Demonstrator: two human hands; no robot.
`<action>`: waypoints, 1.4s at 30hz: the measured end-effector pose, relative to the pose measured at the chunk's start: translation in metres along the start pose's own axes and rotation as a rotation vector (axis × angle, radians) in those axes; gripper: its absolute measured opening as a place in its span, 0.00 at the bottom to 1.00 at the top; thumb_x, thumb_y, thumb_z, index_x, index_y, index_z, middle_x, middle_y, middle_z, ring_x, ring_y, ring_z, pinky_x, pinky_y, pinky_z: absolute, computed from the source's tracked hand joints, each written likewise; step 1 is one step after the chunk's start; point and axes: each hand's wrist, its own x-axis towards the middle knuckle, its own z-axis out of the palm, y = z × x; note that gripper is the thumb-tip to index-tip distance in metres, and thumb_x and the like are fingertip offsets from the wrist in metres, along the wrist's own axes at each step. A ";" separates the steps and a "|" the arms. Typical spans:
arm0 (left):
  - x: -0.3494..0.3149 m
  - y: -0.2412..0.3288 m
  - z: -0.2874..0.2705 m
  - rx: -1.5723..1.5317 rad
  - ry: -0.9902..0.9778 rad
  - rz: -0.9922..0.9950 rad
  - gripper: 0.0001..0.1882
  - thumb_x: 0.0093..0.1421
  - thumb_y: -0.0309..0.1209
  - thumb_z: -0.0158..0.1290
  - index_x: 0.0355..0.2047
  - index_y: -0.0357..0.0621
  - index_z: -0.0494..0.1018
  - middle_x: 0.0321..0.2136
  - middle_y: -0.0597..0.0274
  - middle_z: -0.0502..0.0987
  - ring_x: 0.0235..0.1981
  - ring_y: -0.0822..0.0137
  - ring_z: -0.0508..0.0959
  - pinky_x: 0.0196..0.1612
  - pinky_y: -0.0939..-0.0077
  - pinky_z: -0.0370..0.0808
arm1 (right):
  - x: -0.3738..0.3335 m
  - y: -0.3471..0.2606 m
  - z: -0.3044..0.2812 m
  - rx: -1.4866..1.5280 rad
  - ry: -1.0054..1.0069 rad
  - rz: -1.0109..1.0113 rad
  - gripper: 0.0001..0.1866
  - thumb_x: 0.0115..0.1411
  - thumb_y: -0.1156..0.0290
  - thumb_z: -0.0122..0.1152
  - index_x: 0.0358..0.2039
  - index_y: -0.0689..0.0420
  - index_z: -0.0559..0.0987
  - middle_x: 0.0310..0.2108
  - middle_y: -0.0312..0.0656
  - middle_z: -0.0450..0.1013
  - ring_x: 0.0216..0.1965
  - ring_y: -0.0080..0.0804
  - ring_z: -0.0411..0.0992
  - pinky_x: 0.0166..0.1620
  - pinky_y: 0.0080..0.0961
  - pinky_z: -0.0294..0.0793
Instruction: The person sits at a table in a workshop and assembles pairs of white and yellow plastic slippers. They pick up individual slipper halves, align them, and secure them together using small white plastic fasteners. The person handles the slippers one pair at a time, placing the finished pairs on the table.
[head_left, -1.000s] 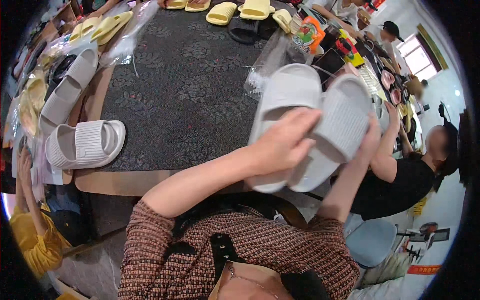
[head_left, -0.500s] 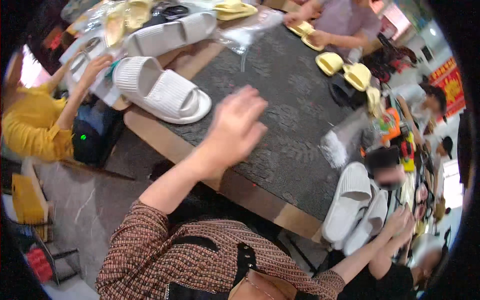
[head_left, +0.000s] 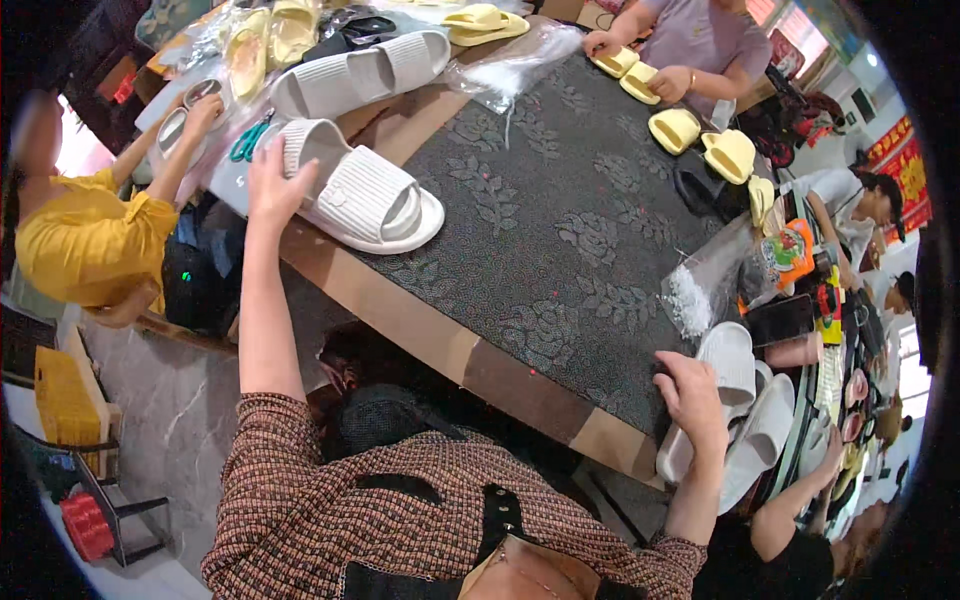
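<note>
On the left, my left hand [head_left: 274, 188] reaches the end of a pair of white ribbed slide sandals [head_left: 372, 198]. Its fingers lie along the outer side and the thumb stands apart from them; whether it touches the sandals I cannot tell. My right hand [head_left: 694, 402] is at the table's right corner, over more white slides [head_left: 765, 425]. Thumb and forefinger are spread there, with nothing visible between them; its other fingers are partly hidden. Beside my left hand lie teal-handled scissors [head_left: 250, 140].
A dark flower-patterned cloth [head_left: 540, 220] covers the table. Further white slides [head_left: 365, 75] and yellow slides [head_left: 485, 22] lie at the back. A bag of white bits [head_left: 688, 300] is at the right. Co-workers sit around: one in yellow [head_left: 95, 245], another handling yellow slides [head_left: 638, 82].
My left hand has swung left from above the middle of the table to the white slides. My right hand has drawn back from the far right to the near right corner.
</note>
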 end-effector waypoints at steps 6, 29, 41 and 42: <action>-0.032 0.073 -0.024 -0.043 -0.007 0.064 0.34 0.44 0.42 0.63 0.51 0.41 0.71 0.45 0.45 0.73 0.50 0.49 0.69 0.56 0.59 0.63 | -0.058 0.081 0.003 -0.196 0.111 0.317 0.12 0.57 0.70 0.57 0.41 0.60 0.77 0.35 0.51 0.75 0.40 0.49 0.71 0.47 0.42 0.67; -0.127 0.215 -0.037 -0.660 -0.169 0.168 0.31 0.45 0.23 0.58 0.53 0.43 0.69 0.49 0.57 0.69 0.48 0.65 0.70 0.48 0.73 0.69 | 0.026 -0.084 0.036 1.201 0.086 0.110 0.22 0.63 0.73 0.53 0.57 0.62 0.65 0.50 0.42 0.70 0.49 0.25 0.69 0.52 0.23 0.68; -0.081 0.159 -0.046 -0.748 0.077 0.005 0.25 0.56 0.21 0.52 0.56 0.36 0.66 0.51 0.57 0.70 0.46 0.68 0.72 0.49 0.74 0.70 | 0.001 -0.047 0.028 1.032 0.153 0.261 0.20 0.60 0.76 0.52 0.53 0.62 0.70 0.46 0.40 0.73 0.46 0.23 0.70 0.50 0.21 0.69; -0.078 0.147 -0.051 -0.706 0.066 0.082 0.26 0.54 0.19 0.51 0.56 0.36 0.67 0.53 0.56 0.69 0.48 0.69 0.71 0.48 0.77 0.70 | 0.000 -0.040 0.015 0.974 0.139 0.229 0.19 0.60 0.76 0.52 0.53 0.62 0.71 0.45 0.40 0.73 0.45 0.23 0.70 0.49 0.20 0.69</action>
